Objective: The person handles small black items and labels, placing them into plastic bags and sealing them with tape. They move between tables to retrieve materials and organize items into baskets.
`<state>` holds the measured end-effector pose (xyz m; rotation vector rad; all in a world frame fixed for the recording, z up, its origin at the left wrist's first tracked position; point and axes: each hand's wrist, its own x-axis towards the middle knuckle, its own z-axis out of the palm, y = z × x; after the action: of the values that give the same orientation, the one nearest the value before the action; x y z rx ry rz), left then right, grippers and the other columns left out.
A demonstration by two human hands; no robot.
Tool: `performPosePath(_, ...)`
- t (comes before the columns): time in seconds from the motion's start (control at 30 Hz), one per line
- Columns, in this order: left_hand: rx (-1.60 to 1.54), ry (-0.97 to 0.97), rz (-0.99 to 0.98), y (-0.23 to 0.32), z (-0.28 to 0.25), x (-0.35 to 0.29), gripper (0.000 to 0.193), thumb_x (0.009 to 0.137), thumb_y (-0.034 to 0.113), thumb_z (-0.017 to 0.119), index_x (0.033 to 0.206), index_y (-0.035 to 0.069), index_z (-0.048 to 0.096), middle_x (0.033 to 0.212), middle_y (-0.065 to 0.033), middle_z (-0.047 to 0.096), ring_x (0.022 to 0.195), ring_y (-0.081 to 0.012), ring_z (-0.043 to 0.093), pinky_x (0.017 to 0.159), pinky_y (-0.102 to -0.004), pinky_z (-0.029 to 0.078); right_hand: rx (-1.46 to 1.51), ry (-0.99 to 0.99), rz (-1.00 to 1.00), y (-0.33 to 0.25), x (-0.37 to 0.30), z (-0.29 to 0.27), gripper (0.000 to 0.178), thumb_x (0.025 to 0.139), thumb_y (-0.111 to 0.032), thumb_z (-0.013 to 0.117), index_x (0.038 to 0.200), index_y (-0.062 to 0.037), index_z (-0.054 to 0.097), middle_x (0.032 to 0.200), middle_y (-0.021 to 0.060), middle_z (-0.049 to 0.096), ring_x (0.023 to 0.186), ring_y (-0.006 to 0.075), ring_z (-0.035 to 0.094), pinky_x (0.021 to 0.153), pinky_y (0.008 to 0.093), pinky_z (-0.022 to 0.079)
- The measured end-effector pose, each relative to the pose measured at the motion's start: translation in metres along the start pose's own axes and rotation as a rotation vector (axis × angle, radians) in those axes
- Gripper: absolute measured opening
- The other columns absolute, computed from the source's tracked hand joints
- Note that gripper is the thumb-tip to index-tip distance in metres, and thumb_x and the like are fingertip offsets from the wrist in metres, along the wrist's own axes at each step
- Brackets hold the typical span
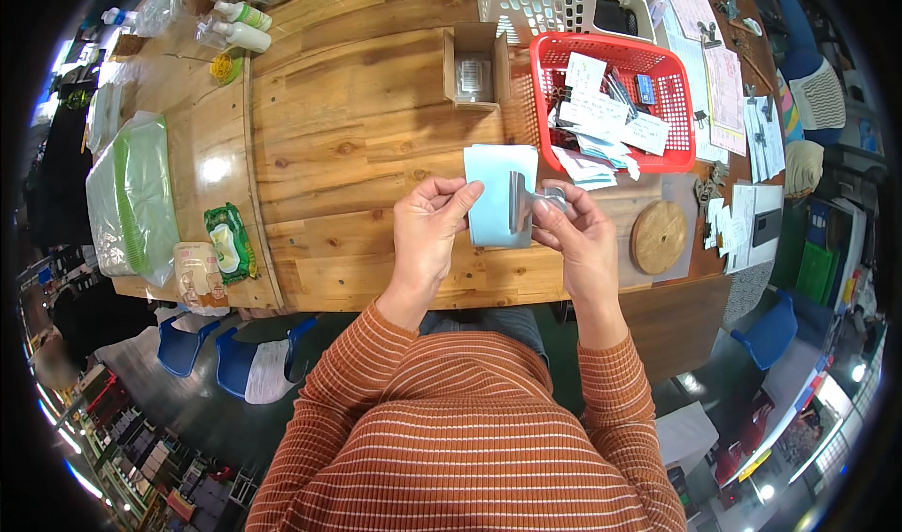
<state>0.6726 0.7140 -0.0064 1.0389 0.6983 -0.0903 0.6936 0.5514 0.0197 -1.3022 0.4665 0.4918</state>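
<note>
Above the table's front edge I hold a small stack of pale blue paper slips. My left hand pinches its left edge between thumb and fingers. My right hand is closed on a silvery metal bulldog clip that lies across the right part of the stack. The clip's rounded handles sit between my right thumb and fingers. Whether its jaws are pressed apart or bite the paper, I cannot tell.
Beyond my right hand stands a red plastic basket with written slips and clips. Left of it is an open cardboard box. A round wooden disc lies at the right. Green packets and plastic bags lie at the left.
</note>
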Motion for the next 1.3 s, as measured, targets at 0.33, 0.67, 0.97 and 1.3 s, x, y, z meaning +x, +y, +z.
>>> performPosePath(0.33,0.027,-0.026,0.009,-0.004,0.000,0.003,0.009,0.086,0.011,0.065,0.089,0.004,0.061,0.084,-0.0026,0.065,0.069,-0.0062,0.058,0.063,-0.0208,0.050,0.027,0.007,0.014,-0.002,0.003,-0.002,0.038,0.082,-0.014,0.071,0.112,0.0015,0.055,0.094,0.0045,0.065,0.081,0.0075,0.061,0.068,0.0209,0.052)
performPosePath(0.67,0.036,-0.042,0.080,-0.007,0.000,-0.001,0.014,0.088,0.013,0.062,0.097,0.003,0.057,0.086,-0.0038,0.064,0.073,-0.0067,0.059,0.063,-0.0207,0.049,0.069,-0.015,-0.039,0.004,0.002,-0.004,0.033,0.084,-0.013,0.067,0.110,0.0019,0.055,0.095,0.0067,0.064,0.082,0.0108,0.062,0.072,0.0260,0.055)
performPosePath(0.97,0.032,-0.063,0.120,-0.006,-0.002,-0.006,0.014,0.092,0.014,0.058,0.098,0.002,0.053,0.084,-0.0059,0.063,0.071,-0.0065,0.058,0.061,-0.0211,0.048,0.124,-0.015,0.036,0.017,0.006,-0.010,0.031,0.084,-0.017,0.067,0.107,0.0008,0.057,0.093,0.0068,0.064,0.080,0.0126,0.063,0.071,0.0271,0.055)
performPosePath(1.3,0.167,-0.084,0.110,-0.007,-0.005,-0.005,0.015,0.095,0.019,0.051,0.102,0.008,0.045,0.079,-0.0025,0.061,0.065,-0.0063,0.059,0.058,-0.0207,0.049,0.148,-0.007,0.064,0.021,0.007,-0.014,0.029,0.084,-0.018,0.067,0.104,0.0008,0.059,0.088,0.0076,0.065,0.074,0.0131,0.064,0.067,0.0270,0.056)
